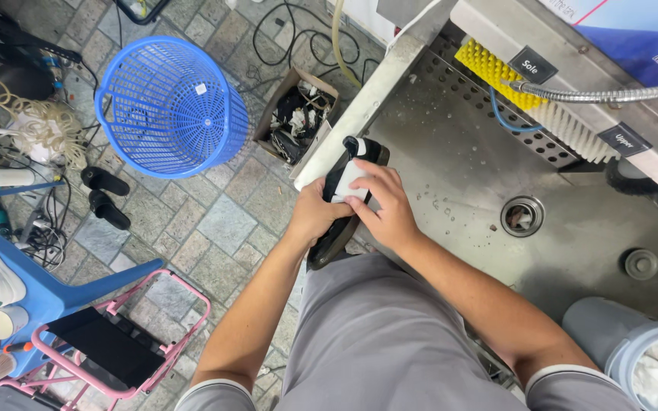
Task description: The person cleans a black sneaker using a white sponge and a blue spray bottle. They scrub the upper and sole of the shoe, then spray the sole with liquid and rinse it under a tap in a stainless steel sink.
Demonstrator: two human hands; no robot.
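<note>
While both of my hands are busy at the near edge of the steel sink [451,164], I judge the work to be somewhere in its middle. My left hand [311,215] wraps around the side of a black shoe [342,204], fingers curled and closed on it from below. My right hand [387,207] lies over the top, fingers pressed together and pinching a small white pad [349,179] flat against the upper. The shoe sits tilted over the sink's front corner, just above my lap.

Water drops dot the basin near the drain [522,215], so some wetting looks done. Farther off, the yellow brush [490,71] and white brush [573,131] on the machine stand untouched, apart from the shoe. To the left, a blue basket [169,106] rests on the tiled floor.
</note>
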